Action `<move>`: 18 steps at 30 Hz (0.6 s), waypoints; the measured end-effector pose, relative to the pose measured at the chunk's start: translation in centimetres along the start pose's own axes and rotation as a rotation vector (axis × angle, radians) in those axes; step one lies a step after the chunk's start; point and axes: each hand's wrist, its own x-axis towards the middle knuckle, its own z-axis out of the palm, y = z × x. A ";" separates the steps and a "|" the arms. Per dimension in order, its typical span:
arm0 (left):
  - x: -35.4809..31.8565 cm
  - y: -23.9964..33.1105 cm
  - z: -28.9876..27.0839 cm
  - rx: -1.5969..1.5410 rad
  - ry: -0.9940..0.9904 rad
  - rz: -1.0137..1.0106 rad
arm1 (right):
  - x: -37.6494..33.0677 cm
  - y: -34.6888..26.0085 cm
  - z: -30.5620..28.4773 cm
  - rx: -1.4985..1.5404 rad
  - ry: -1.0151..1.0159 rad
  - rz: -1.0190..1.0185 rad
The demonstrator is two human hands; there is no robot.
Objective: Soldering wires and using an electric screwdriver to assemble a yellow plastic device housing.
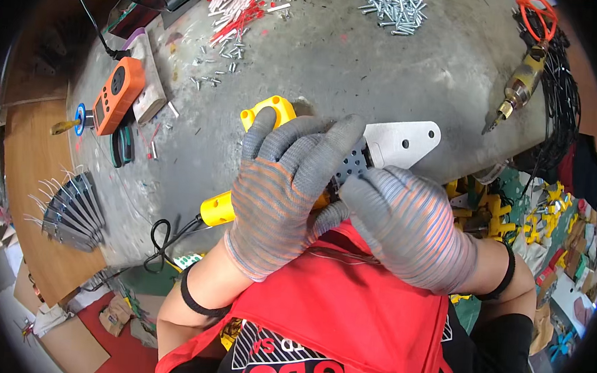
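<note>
My left hand, in a grey striped glove, is wrapped over the middle of a corded pipe welding iron. The iron's yellow handle end sticks out to the left. Its pale flat plate with holes points right, past a perforated metal guard. Beyond my left fingertips shows a yellow plastic piece, partly covered by them. Close by, my gloved right hand is closed at the near side of the guard, its fingertips slightly blurred. What they pinch is hidden.
Loose screws and red and white sleeves lie at the worktable's far side. An orange meter is at left, near fanned dark metal parts. An electric screwdriver lies far right. Yellow parts crowd below the right edge.
</note>
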 end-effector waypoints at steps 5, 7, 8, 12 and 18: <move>0.0 0.1 0.2 0.017 0.013 -0.030 | 0.5 0.5 -0.4 0.113 -0.005 -0.013; 0.1 0.2 0.3 0.017 0.025 -0.027 | 0.2 0.9 -0.8 0.158 0.004 -0.031; 0.1 0.1 0.5 0.002 0.055 -0.014 | 0.1 1.0 -1.0 0.206 0.013 -0.048; 0.0 0.4 0.9 0.090 0.099 -0.045 | -0.1 3.0 -1.9 0.273 0.172 0.071; -0.3 1.2 1.6 0.079 0.173 -0.049 | -7.4 16.9 -5.6 -0.081 0.818 0.869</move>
